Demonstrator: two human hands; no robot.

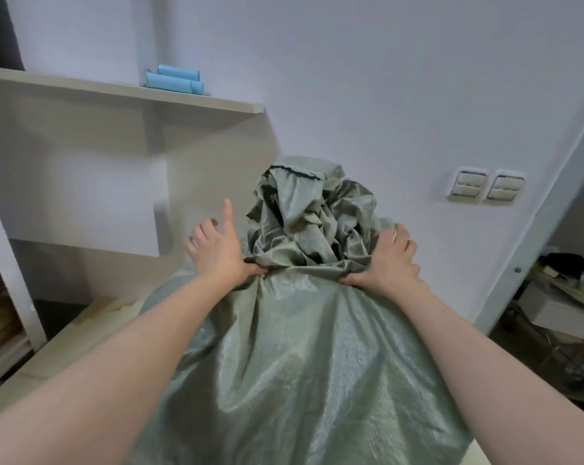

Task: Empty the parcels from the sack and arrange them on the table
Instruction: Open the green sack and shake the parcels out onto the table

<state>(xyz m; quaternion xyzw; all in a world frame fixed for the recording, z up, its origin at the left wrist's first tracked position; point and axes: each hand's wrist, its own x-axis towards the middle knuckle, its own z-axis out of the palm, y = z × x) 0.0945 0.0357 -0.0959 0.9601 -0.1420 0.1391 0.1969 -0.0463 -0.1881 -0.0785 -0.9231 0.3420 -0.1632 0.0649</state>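
A large grey-green woven sack [294,357] lies bulging on the pale table [66,350], its crumpled neck [310,223] bunched up at the far end. My left hand [217,246] is at the left of the neck: its thumb presses into the gathered fabric while the index finger points up and the other fingers are loosely spread. My right hand [388,260] grips the fabric at the right of the neck, fingers curled over it. No parcels are visible; the sack hides its contents.
A wall shelf [123,92] at upper left carries two light-blue rolls [175,80]. Wall switches [485,184] sit to the right of the sack. A cluttered cart [565,297] stands beyond the door frame at right. White shelving [12,263] stands at left.
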